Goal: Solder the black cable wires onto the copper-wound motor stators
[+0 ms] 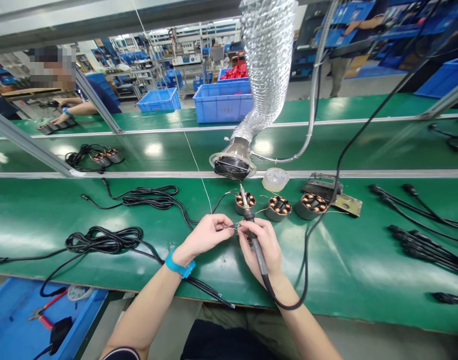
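My left hand (210, 234), a blue band on its wrist, is closed in a pinch on a thin wire end. My right hand (264, 245) holds a soldering iron (256, 245), its tip pointing away from me, while its fingertips pinch at fine wires meeting those from the left. The exact joint between the fingertips is too small to make out. Just beyond sit three motor stators with copper windings: the left one (239, 206) partly behind the iron, a middle one (278, 208) and a right one (310, 206). A black cable (182, 212) runs in from the left toward the left stator.
A fume duct with a fan (232, 167) hangs over the bench. Behind the stators are a round tub (275, 179) and a metal bracket (345, 204). Coiled black cables (105, 240) lie left, connector cables (424, 245) right. A blue tray (15, 320) holds pliers. Another person works far left.
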A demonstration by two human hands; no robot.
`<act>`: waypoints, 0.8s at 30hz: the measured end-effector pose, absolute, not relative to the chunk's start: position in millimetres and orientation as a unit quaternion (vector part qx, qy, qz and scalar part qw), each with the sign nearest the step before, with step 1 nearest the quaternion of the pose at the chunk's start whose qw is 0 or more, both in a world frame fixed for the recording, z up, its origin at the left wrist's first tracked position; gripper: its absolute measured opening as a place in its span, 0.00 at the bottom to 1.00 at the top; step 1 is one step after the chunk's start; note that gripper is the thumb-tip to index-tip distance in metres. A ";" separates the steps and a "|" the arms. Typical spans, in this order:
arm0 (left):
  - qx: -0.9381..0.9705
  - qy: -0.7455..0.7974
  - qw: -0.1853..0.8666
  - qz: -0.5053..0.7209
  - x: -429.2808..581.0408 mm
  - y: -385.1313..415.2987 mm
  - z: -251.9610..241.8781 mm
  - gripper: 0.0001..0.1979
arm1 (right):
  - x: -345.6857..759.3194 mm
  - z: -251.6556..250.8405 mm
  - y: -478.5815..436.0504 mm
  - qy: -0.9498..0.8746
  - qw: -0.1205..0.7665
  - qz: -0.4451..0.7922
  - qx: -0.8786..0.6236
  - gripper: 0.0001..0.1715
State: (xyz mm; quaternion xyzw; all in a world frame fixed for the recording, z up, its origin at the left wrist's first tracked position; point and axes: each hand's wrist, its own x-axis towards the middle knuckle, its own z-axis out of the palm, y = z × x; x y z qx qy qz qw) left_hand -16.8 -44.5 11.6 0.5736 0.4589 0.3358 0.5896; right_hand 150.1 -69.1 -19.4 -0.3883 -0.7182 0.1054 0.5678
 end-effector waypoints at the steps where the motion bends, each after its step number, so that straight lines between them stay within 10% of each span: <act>1: 0.566 0.458 0.597 0.337 -16.7 -44.2 11.7 0.09 | 149.7 -20.2 -69.5 -0.719 0.567 0.108 -0.388 0.22; 24: 0.575 0.462 0.616 0.275 -29.6 -37.0 7.7 0.12 | 169.3 -45.0 -104.0 -0.588 0.680 0.071 -0.432 0.07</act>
